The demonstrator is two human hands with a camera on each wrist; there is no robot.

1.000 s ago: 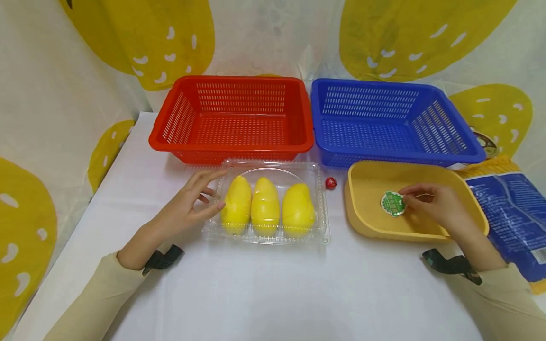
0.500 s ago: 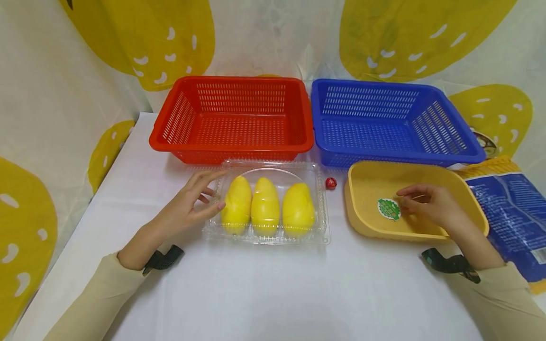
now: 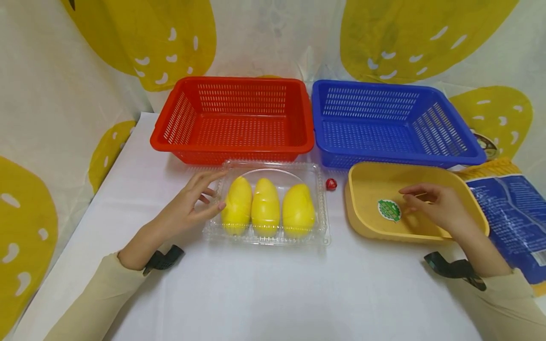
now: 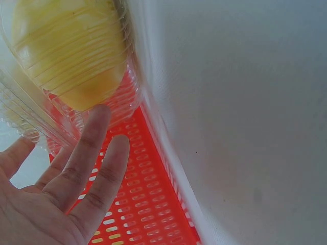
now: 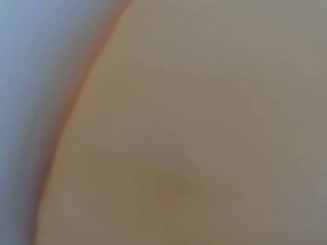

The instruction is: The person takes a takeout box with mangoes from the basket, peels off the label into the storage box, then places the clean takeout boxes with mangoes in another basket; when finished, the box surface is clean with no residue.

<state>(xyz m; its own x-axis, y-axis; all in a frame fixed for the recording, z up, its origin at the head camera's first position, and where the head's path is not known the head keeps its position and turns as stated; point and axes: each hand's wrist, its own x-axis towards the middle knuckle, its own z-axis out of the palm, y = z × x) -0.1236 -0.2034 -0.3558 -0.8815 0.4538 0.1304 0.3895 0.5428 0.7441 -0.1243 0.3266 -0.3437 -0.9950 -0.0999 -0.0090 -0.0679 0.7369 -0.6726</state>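
A clear plastic clamshell box (image 3: 266,239) stands on the table with three yellow mangoes (image 3: 265,208) side by side in it. At its left side is my left hand (image 3: 187,201), fingers spread; the left wrist view shows the fingertips (image 4: 99,115) at the box wall, gripping nothing. My right hand (image 3: 437,206) hangs over the yellow tub (image 3: 358,227), its fingers loosely bent and nothing between them. A round green-and-white sticker (image 3: 389,210) lies on the tub's bottom, just left of those fingers. The right wrist view is a blur of the tan tub (image 5: 179,127).
Behind the box stands a red basket (image 3: 239,154), with a blue basket (image 3: 396,156) to its right. A small red ball-shaped thing (image 3: 331,184) lies between box and tub. A blue-and-yellow bag (image 3: 512,222) lies at the far right.
The green sticker was between my right fingers and now lies on the tub's bottom, slightly left and lower. My right fingers have parted from it; my left hand has stayed put.
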